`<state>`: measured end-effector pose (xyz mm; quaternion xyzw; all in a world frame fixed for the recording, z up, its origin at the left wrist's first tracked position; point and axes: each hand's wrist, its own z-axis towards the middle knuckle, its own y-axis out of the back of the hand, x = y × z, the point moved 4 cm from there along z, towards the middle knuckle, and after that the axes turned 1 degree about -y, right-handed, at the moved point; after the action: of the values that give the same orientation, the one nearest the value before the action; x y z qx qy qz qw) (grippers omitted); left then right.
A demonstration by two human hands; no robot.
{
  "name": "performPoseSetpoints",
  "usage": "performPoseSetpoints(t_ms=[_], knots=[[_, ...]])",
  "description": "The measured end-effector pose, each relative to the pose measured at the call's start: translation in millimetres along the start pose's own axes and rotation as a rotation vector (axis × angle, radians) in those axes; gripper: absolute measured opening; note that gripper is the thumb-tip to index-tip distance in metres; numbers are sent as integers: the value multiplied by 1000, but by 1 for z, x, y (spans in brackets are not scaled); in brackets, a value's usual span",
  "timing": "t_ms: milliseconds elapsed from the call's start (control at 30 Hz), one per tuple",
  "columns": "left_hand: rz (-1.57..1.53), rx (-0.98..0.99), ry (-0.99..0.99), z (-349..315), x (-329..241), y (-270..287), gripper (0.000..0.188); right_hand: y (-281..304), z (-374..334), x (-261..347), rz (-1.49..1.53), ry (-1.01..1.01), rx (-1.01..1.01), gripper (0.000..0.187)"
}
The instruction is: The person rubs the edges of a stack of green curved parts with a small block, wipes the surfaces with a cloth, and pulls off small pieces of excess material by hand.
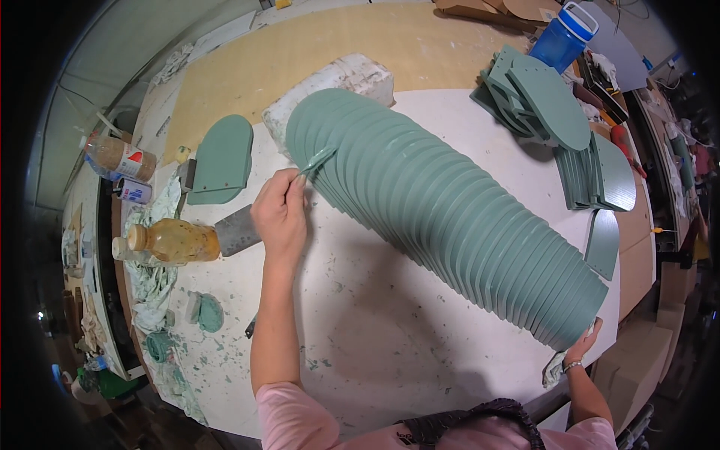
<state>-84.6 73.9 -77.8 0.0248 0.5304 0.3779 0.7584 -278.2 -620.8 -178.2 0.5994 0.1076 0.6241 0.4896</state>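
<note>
A long row of overlapping green rounded panels point(442, 202) runs slantwise across the white table, its far left end against a stained white block point(330, 82). At that end, my left hand point(281, 210) is closed in a pinch on a thin, glossy green-coated strip point(321, 160), which touches the panel edges; its exact kind I cannot make out. At the near right end, my right hand point(582, 343) presses against the last panels, fingers partly hidden, closed on a crumpled whitish cloth point(553, 369). Beside my left wrist lies a dark grey flat block point(238, 231).
A single green panel point(221, 161) lies at the left. Nearby are a bottle of yellowish liquid point(180, 240), a can point(135, 190), another bottle point(120, 156) and paint-stained rags point(154, 292). More green panels point(544, 101) and a blue jug point(562, 37) stand at the far right.
</note>
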Motion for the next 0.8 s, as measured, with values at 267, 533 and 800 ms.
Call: performPoseSetpoints(t_ms=[267, 533, 800], knots=[[83, -52, -14, 14, -5, -8, 7, -1, -1, -3, 20, -27, -8, 36], [146, -34, -121, 12, -15, -7, 10, -1, 0, 7, 37, -34, 35, 31], [264, -54, -206, 12, -25, 0, 6, -2, 1, 13, 44, -23, 28, 29]])
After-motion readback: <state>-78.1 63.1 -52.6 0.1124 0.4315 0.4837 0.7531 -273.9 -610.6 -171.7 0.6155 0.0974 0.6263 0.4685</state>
